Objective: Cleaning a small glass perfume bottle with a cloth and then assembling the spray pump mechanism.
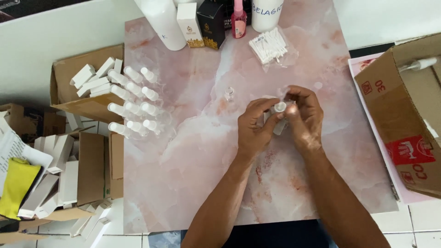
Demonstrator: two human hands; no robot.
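Both hands meet over the middle of the pink marble tabletop (193, 174) — the left hand (254, 128) and right hand (305, 117) pinch together around a small white-capped spray bottle (279, 115), fingers closed on it. Just left stands a tiny clear glass bottle (229, 94), uncapped. Further left, rows of finished white-capped bottles (135, 103) lie beside a cardboard box of small white cartons (94, 76). A bag of cotton swabs (268, 45) sits beyond.

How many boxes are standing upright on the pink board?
2. A white box and a black box stand side by side at the board's far edge, between the white bottle and the pink spray bottle. None looks hidden.
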